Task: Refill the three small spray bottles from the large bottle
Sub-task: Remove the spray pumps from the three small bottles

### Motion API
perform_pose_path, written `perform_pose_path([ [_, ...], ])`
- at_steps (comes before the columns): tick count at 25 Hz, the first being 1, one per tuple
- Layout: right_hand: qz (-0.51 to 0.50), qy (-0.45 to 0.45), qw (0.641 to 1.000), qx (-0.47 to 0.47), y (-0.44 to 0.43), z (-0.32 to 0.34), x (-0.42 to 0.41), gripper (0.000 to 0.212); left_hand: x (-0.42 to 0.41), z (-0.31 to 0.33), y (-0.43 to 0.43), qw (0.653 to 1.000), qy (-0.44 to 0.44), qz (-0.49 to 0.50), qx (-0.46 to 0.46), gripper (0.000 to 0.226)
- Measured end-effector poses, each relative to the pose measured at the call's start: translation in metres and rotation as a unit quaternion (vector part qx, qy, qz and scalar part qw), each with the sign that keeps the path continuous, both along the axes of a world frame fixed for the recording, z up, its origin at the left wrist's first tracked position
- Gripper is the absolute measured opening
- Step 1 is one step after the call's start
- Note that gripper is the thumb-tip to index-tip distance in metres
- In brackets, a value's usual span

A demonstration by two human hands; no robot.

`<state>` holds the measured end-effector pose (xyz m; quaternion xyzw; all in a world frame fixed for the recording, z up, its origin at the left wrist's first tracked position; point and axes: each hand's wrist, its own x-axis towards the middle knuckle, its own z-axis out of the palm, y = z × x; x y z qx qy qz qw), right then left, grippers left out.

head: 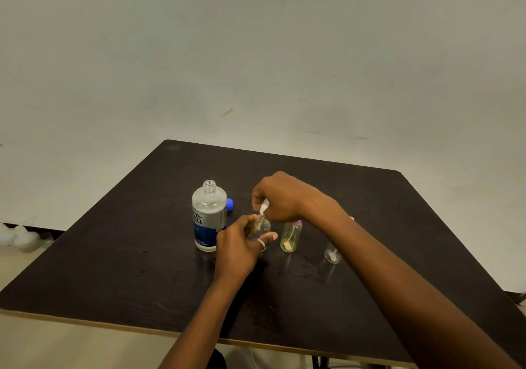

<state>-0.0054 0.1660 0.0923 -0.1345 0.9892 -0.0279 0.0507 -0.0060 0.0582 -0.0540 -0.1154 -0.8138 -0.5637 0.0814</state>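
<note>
Dark table: left fingers wrap small clear bottle.

- Dim, even indoor light with a greenish-yellow cast; no clear source shows.
- Soft, faint shadows lie under the hands on the dark counter.
- Wide-angle bending skews the counter's edges.
- Overall softness; small glass items look smeared.

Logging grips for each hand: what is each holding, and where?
Left hand grips the small clear bottle around its body; right hand pinches its white spray top.
</note>
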Motion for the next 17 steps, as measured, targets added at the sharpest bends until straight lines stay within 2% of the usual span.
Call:
perform_pose_path([
  [3,-0.007,0.006,1.000,-0.021,0.005,0.029,0.000,0.025,-0.001,-0.002,0.000,1.000,-0.008,0.001,0.005,0.059],
  [9,-0.048,-0.013,0.996,-0.079,0.017,0.066,-0.005,0.019,-0.003,-0.004,0.000,1.000,-0.018,-0.002,0.000,0.063],
  [13,-0.057,0.001,0.995,-0.086,0.023,0.047,-0.026,0.029,-0.004,-0.005,0.001,1.000,-0.013,0.001,-0.005,0.063],
  [17,-0.037,-0.034,0.999,-0.014,0.022,0.002,-0.060,0.043,-0.005,-0.008,0.001,1.000,-0.010,0.003,-0.004,0.062],
])
